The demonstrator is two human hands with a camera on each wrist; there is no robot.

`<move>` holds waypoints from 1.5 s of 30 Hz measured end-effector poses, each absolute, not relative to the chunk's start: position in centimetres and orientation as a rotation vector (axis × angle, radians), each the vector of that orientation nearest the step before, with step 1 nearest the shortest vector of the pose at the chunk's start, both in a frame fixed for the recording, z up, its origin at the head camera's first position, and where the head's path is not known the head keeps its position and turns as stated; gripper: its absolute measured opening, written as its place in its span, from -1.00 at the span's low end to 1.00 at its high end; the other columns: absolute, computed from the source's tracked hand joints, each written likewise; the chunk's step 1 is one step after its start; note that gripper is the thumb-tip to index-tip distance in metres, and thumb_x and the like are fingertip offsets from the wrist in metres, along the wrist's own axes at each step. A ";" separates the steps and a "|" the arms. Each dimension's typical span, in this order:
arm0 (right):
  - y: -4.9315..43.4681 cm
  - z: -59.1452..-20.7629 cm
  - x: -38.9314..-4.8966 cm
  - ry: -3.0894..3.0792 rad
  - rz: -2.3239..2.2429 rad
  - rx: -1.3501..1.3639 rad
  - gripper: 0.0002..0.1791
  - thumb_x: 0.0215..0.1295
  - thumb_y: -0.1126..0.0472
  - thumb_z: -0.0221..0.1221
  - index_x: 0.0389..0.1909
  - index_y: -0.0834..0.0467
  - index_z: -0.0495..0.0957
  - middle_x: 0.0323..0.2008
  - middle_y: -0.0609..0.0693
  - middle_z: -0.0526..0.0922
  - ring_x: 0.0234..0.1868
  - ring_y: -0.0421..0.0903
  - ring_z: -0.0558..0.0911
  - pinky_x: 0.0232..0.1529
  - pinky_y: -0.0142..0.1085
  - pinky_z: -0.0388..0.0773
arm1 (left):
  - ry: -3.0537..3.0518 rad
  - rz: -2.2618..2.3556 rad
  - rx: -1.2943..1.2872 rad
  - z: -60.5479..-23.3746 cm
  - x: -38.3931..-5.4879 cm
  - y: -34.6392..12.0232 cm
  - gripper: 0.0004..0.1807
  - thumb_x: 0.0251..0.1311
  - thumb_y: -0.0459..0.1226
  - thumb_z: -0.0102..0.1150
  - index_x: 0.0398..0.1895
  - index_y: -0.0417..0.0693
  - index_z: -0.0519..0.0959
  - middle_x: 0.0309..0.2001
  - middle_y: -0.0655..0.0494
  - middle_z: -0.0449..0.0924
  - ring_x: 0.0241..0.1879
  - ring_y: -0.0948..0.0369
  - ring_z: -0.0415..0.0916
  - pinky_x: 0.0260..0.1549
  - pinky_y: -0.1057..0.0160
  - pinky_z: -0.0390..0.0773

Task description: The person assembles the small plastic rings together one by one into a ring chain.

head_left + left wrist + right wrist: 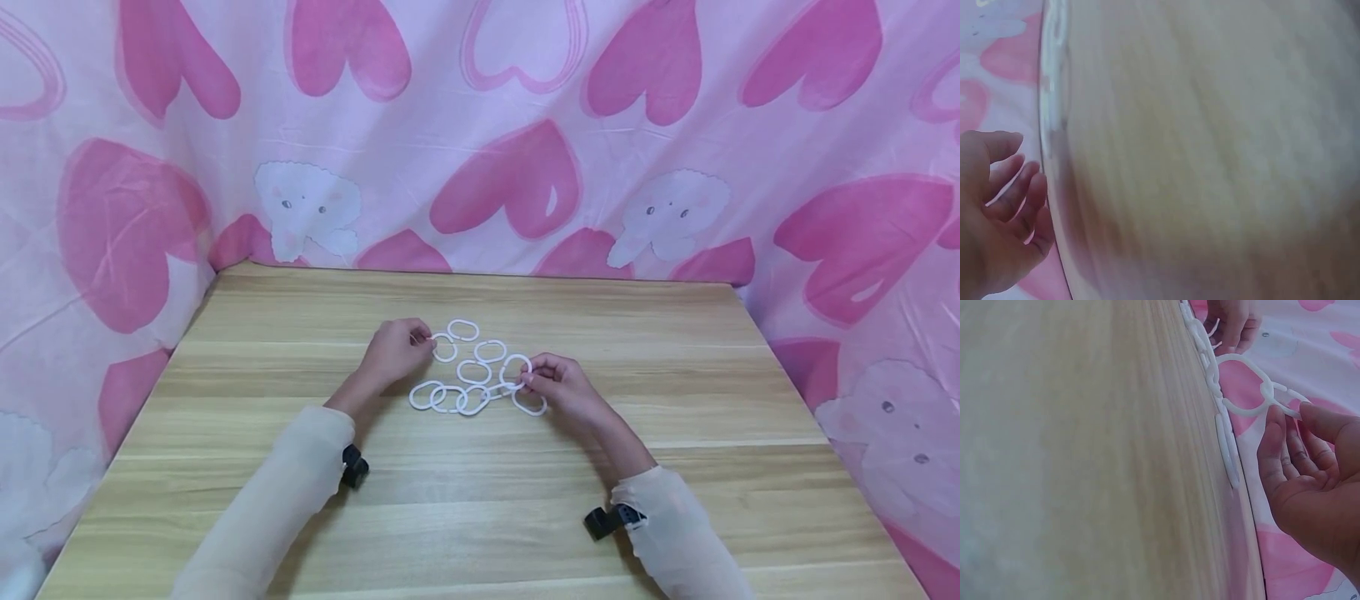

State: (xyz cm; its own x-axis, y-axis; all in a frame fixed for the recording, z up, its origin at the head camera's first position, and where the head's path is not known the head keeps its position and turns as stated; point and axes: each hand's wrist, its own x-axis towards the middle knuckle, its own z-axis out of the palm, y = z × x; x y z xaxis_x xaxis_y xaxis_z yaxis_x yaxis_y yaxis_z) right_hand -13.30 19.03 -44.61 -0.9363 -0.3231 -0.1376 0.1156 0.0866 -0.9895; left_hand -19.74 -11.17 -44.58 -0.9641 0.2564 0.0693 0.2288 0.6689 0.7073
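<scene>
In the head view my left hand (pixel 397 352) pinches the near edge of a white plastic ring link (pixel 455 347), which tilts slightly off the table; the left wrist view does not show this contact clearly. My right hand (pixel 566 390) pinches a white link (pixel 1291 391) at the right end of a chain between thumb and fingertips. That end is raised, while the chain's other links (pixel 410 395) lie on the wooden table (pixel 465 517) towards the left. Between the hands are loose white links (pixel 463 321).
A pink and white curtain (pixel 517 183) with hearts hangs behind the table and along both sides. A black wrist camera (pixel 355 467) sits on the left sleeve, another wrist camera (pixel 611 521) on the right.
</scene>
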 end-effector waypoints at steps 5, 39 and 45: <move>19.2 -44.6 -13.3 2.040 -1.923 -0.197 -0.79 0.43 0.46 0.07 -0.05 0.56 0.44 -0.31 -0.10 0.72 -0.23 -0.29 0.71 -0.10 -0.44 0.70 | 2.865 1.069 0.308 -44.9 -20.1 -11.0 -0.58 0.25 -0.09 0.30 0.02 -0.23 0.64 -0.06 -0.14 0.70 -0.01 -0.03 0.62 0.11 -0.02 0.60; 19.7 -44.7 -13.4 2.046 -1.916 -0.199 -0.71 0.42 0.46 0.08 0.04 0.61 0.38 -0.32 -0.15 0.72 -0.23 -0.28 0.73 -0.09 -0.44 0.71 | 2.923 0.780 0.335 -45.4 -20.1 -9.7 -0.30 0.09 0.13 0.41 0.19 -0.13 0.60 0.06 -0.09 0.56 0.07 -0.06 0.52 0.10 -0.05 0.53; 19.8 -44.9 -13.5 2.054 -1.916 -0.200 -0.71 0.41 0.46 0.08 0.03 0.60 0.38 -0.34 -0.17 0.71 -0.24 -0.29 0.72 -0.10 -0.44 0.71 | 2.848 0.833 0.294 -45.1 -20.2 -9.6 -0.30 0.07 0.07 0.45 0.26 -0.03 0.56 0.11 -0.07 0.53 0.13 -0.04 0.45 0.18 -0.08 0.42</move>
State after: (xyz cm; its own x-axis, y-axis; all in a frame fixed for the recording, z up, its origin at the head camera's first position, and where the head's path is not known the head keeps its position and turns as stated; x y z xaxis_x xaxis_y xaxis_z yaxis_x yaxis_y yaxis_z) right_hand -13.49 19.79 -44.88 -0.9377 -0.3185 -0.1389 0.1165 0.0884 -0.9892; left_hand -20.20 -9.55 -45.13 -0.9680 0.2315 -0.0973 0.1426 0.8256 0.5460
